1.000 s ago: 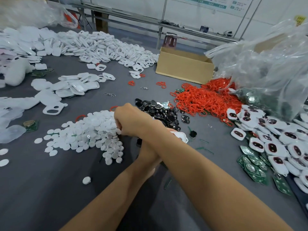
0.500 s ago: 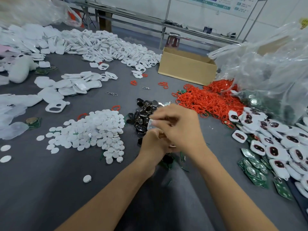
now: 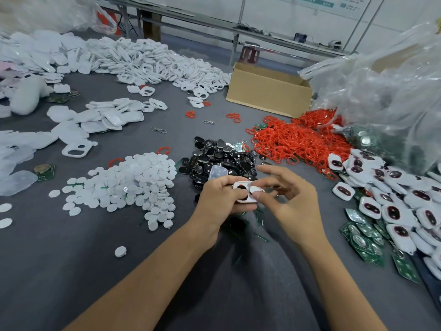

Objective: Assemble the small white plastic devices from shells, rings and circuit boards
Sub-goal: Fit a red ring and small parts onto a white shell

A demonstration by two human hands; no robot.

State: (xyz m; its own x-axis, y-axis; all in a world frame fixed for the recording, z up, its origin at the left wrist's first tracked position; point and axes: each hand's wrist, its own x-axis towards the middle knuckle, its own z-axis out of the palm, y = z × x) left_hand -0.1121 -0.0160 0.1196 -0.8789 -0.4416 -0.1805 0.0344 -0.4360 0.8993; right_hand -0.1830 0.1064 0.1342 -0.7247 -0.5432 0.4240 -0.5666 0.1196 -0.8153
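Left hand (image 3: 222, 199) grips white shell (image 3: 238, 186); right hand (image 3: 293, 201) pinches its edge.

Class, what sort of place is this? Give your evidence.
Probably a small factory assembly bench: bulk heaps of white plastic shells, red rubber rings and green circuit boards on one grey table.

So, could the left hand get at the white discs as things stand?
Likely yes: the discs lie just beside the left hand, nothing between, though it grips a shell, so its fingers are taken.

Assembly workshop: bulk parts heaps (image 3: 152, 60) on grey worktable (image 3: 71, 271).
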